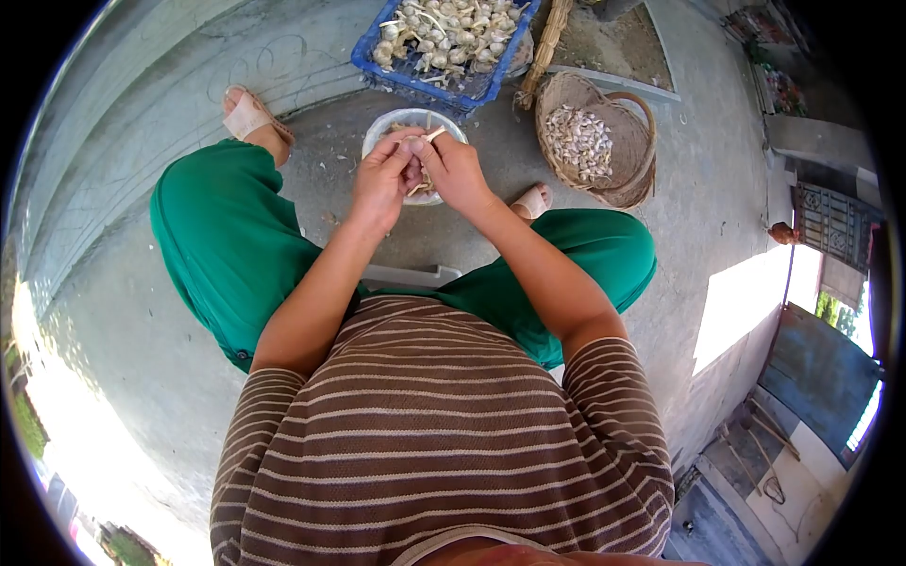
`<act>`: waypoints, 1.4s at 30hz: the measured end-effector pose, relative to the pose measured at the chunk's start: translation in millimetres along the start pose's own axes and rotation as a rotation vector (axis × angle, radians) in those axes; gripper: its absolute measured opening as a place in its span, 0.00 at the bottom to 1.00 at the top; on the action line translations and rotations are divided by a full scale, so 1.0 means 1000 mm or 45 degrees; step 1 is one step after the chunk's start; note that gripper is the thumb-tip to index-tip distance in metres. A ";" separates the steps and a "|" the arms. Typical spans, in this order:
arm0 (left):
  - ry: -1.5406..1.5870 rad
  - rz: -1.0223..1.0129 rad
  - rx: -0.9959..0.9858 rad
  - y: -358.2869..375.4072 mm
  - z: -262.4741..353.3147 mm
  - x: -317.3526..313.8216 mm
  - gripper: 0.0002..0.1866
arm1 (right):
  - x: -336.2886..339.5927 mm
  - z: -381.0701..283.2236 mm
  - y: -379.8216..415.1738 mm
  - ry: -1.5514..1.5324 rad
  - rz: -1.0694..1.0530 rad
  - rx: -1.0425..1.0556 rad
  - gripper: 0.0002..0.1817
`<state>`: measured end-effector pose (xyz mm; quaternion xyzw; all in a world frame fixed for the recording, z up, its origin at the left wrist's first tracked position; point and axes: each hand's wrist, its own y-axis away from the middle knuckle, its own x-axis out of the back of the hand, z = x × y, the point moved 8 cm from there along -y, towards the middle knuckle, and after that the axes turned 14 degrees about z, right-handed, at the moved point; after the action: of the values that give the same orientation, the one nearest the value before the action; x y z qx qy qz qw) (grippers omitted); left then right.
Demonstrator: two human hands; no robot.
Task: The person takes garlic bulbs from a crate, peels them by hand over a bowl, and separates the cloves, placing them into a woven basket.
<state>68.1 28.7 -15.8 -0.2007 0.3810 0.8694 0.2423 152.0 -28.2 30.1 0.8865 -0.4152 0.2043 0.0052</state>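
My left hand and my right hand meet over a white bowl, thumbs close together. Between their closed fingers is a garlic bulb, mostly hidden, with a pale stem poking out at the top. Stems and dry scraps lie in the bowl below. Just beyond it stands a blue plastic crate with many whole garlic bulbs. To the right, a wicker basket with a handle holds a pile of loose garlic cloves.
My knees in green trousers flank the bowl, and my sandalled feet rest on the concrete floor. A straw broom lies between crate and basket. A metal gate and long tools are at the far right.
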 end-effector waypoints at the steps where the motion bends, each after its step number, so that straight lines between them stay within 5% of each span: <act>1: -0.021 0.004 -0.049 0.001 0.001 0.001 0.10 | -0.001 -0.002 0.001 0.049 0.002 0.033 0.14; 6: -0.009 -0.015 -0.151 0.000 0.003 0.004 0.10 | -0.004 0.003 0.003 0.133 0.031 0.089 0.14; 8: 0.056 -0.056 -0.104 0.000 0.002 0.003 0.11 | -0.004 0.010 0.006 -0.142 0.004 -0.192 0.14; 12: 0.169 -0.053 0.004 0.001 0.002 -0.002 0.12 | -0.005 0.044 -0.002 -0.344 0.067 -0.303 0.14; 14: 0.139 0.050 -0.004 0.000 0.003 0.002 0.11 | 0.000 0.042 -0.008 0.410 -0.121 -0.023 0.13; 18: 0.091 0.036 0.021 -0.008 -0.003 0.011 0.09 | 0.002 0.054 -0.010 0.534 -0.107 -0.041 0.10; 20: 0.035 0.059 -0.031 -0.009 -0.002 0.012 0.05 | -0.004 0.051 -0.012 -0.374 -0.133 -0.374 0.07; 26: -0.139 0.006 -0.047 -0.012 -0.006 0.012 0.07 | -0.020 0.033 -0.004 -0.742 -0.415 -0.494 0.06; 36: -0.305 -0.052 -0.146 -0.009 -0.003 0.007 0.06 | -0.017 0.032 0.004 -0.728 -0.310 -0.526 0.03; 42: -0.407 -0.066 -0.168 -0.011 -0.009 0.004 0.06 | -0.002 0.016 0.000 -0.343 -0.147 -0.167 0.06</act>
<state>72.5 29.3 -29.9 -0.0852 0.2743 0.9068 0.3085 157.2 -29.5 14.7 0.9259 -0.3731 0.0553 0.0189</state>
